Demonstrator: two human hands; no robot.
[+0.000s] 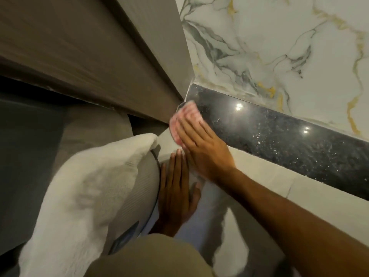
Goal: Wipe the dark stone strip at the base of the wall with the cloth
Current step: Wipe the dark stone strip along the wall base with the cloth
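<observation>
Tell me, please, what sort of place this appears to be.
Probably a bedroom, perhaps in a hotel: soft white bedding lies beside a ribbed grey mattress-like edge, and the veined marble wall has a polished dark stone strip at its base.

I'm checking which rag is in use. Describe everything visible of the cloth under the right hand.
The cloth is pink with a pale checked pattern and looks soft, slightly blurred. It lies against the left end of the dark stone strip, near the corner with the grey panel. The right hand presses it with straight fingers, covering much of it; its edges show beyond them.
</observation>
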